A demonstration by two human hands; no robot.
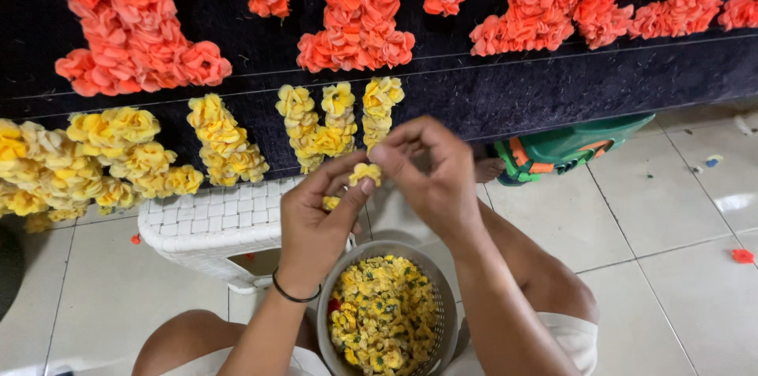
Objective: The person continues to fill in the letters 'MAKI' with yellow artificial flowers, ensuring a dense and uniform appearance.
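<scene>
A thin black band (296,295) is worn on the left wrist. Both forearms are left bare, and pale shorts (575,343) are worn over the thighs.

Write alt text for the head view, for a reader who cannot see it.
Two hands, left hand and right hand, pinch a small yellow flower between them above a round basket full of yellow flowers. Behind stands a dark board bearing orange flower shapes above yellow ones, with a white stool on the tiled floor.
</scene>
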